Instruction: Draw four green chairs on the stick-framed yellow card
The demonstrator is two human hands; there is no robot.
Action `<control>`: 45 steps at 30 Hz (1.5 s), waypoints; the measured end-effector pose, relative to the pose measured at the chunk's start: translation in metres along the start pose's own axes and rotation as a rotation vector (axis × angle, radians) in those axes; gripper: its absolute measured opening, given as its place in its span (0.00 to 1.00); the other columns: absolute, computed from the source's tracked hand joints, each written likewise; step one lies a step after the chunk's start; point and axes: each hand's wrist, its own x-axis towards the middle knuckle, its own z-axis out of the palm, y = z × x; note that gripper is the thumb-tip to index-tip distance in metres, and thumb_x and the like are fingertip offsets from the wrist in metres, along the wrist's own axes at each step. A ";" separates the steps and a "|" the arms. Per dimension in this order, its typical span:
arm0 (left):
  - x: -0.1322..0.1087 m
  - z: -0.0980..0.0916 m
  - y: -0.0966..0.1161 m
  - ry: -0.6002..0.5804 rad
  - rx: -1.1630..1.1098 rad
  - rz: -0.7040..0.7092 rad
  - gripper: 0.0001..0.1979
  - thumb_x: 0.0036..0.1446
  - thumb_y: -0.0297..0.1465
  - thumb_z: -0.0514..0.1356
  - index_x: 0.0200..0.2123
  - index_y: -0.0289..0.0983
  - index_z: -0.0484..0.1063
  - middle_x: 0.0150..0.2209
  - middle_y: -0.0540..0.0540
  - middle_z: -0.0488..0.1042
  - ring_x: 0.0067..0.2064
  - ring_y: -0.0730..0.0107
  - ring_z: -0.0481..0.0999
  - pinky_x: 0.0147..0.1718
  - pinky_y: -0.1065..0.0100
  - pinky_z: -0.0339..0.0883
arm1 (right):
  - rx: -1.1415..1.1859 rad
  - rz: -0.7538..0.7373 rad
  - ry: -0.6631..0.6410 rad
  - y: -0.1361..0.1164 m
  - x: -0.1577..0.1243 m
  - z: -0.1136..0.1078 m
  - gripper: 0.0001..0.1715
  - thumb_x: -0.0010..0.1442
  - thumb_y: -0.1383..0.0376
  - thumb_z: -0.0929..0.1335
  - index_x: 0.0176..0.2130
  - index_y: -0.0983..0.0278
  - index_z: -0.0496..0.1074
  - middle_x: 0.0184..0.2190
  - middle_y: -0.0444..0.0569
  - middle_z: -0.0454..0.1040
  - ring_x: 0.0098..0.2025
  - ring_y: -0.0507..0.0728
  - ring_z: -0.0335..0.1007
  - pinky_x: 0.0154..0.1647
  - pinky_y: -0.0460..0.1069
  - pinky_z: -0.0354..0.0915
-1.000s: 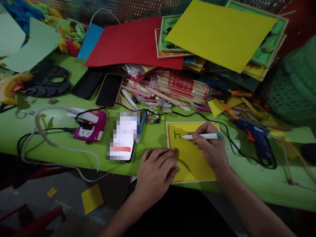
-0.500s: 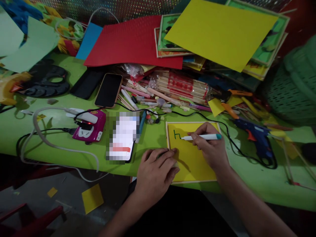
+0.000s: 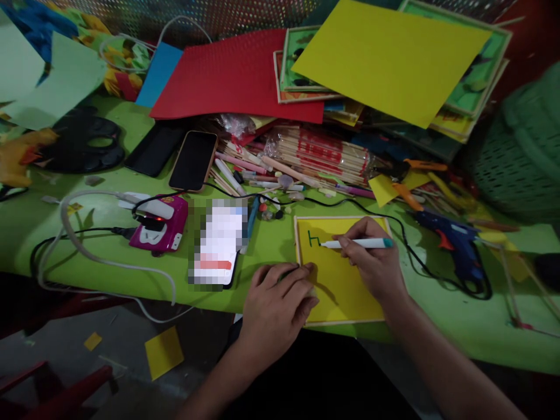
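My right hand (image 3: pixel 371 256) pinches a white marker (image 3: pixel 361 242) with a teal end. The marker slants over a yellow board (image 3: pixel 345 291) edged with thin pale wooden sticks, its tip at or just above the surface. Beside the tip are short dark green strokes (image 3: pixel 313 238) near the board's upper left. Bent fingers of my left hand (image 3: pixel 280 297) rest over the board's lower left edge and hold it; that corner is hidden beneath them. Left of this hand lies a phone (image 3: pixel 219 245) with a lit, blurred screen.
A blue glue gun (image 3: pixel 459 242) lies right of the board, its black cord looping behind. At left sits a magenta power socket (image 3: pixel 160 227) with cables. Sticks (image 3: pixel 324 151), pens, a dark phone (image 3: pixel 192 160), red sheet (image 3: pixel 236 76) and yellow sheet (image 3: pixel 389 58) crowd the back.
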 end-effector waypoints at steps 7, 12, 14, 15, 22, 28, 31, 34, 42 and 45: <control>-0.001 0.000 -0.002 -0.008 0.012 0.006 0.05 0.67 0.33 0.60 0.44 0.42 0.74 0.56 0.54 0.79 0.57 0.63 0.73 0.52 0.56 0.60 | 0.257 0.012 -0.008 0.001 0.003 0.001 0.09 0.58 0.62 0.73 0.34 0.60 0.69 0.23 0.40 0.72 0.22 0.50 0.63 0.21 0.46 0.56; 0.000 0.000 -0.001 -0.004 0.015 0.007 0.05 0.67 0.33 0.60 0.43 0.42 0.75 0.56 0.54 0.79 0.57 0.64 0.74 0.52 0.56 0.61 | 0.313 -0.016 -0.009 -0.003 0.005 0.003 0.10 0.60 0.60 0.74 0.39 0.60 0.72 0.28 0.43 0.74 0.26 0.52 0.69 0.24 0.46 0.62; 0.000 0.000 -0.001 -0.007 0.020 0.010 0.05 0.67 0.33 0.60 0.43 0.42 0.75 0.56 0.53 0.79 0.57 0.64 0.73 0.52 0.56 0.62 | 0.279 -0.017 -0.018 -0.003 0.005 0.003 0.10 0.60 0.59 0.74 0.40 0.60 0.74 0.30 0.44 0.75 0.26 0.51 0.69 0.25 0.47 0.63; 0.000 0.000 -0.001 -0.006 0.021 0.012 0.05 0.67 0.33 0.60 0.43 0.42 0.75 0.56 0.53 0.79 0.57 0.64 0.73 0.52 0.56 0.62 | 0.260 -0.017 -0.024 -0.003 0.005 0.003 0.10 0.59 0.59 0.74 0.40 0.60 0.75 0.31 0.44 0.75 0.26 0.51 0.68 0.25 0.47 0.63; -0.001 0.000 -0.001 -0.009 0.006 0.003 0.06 0.68 0.33 0.59 0.46 0.43 0.75 0.57 0.54 0.78 0.57 0.63 0.73 0.53 0.55 0.60 | 0.186 -0.027 -0.037 0.000 0.003 0.002 0.09 0.58 0.59 0.74 0.36 0.61 0.76 0.29 0.44 0.74 0.25 0.51 0.66 0.25 0.47 0.63; -0.001 0.000 -0.001 -0.006 0.011 0.011 0.08 0.67 0.33 0.60 0.47 0.43 0.75 0.56 0.53 0.79 0.57 0.63 0.73 0.52 0.55 0.61 | 0.147 0.042 0.014 -0.010 0.003 0.008 0.13 0.53 0.59 0.76 0.34 0.60 0.72 0.24 0.42 0.72 0.22 0.50 0.66 0.22 0.46 0.63; -0.001 0.000 -0.001 0.002 0.007 0.009 0.05 0.67 0.32 0.60 0.44 0.42 0.75 0.56 0.53 0.79 0.57 0.63 0.74 0.52 0.55 0.61 | 0.116 0.051 0.024 -0.013 0.004 0.010 0.15 0.52 0.57 0.76 0.32 0.61 0.71 0.22 0.42 0.71 0.21 0.51 0.66 0.21 0.46 0.63; -0.001 0.000 0.000 -0.002 0.008 0.003 0.04 0.67 0.33 0.60 0.42 0.42 0.75 0.56 0.52 0.79 0.57 0.63 0.74 0.53 0.55 0.62 | 0.115 0.044 0.023 -0.013 0.005 0.011 0.16 0.52 0.56 0.77 0.32 0.61 0.71 0.22 0.42 0.71 0.21 0.51 0.66 0.21 0.46 0.63; 0.000 -0.001 0.000 0.008 0.003 0.009 0.04 0.66 0.33 0.60 0.42 0.42 0.75 0.56 0.53 0.79 0.56 0.64 0.74 0.53 0.56 0.62 | 0.089 0.021 0.016 -0.012 0.006 0.012 0.17 0.53 0.54 0.76 0.32 0.61 0.70 0.22 0.42 0.71 0.21 0.50 0.66 0.21 0.46 0.65; -0.001 -0.001 -0.001 0.003 -0.005 0.008 0.03 0.67 0.32 0.60 0.42 0.42 0.74 0.57 0.54 0.78 0.57 0.64 0.73 0.53 0.56 0.61 | 0.092 0.025 0.019 -0.013 0.006 0.012 0.17 0.52 0.55 0.76 0.32 0.62 0.71 0.23 0.42 0.71 0.21 0.50 0.66 0.21 0.46 0.65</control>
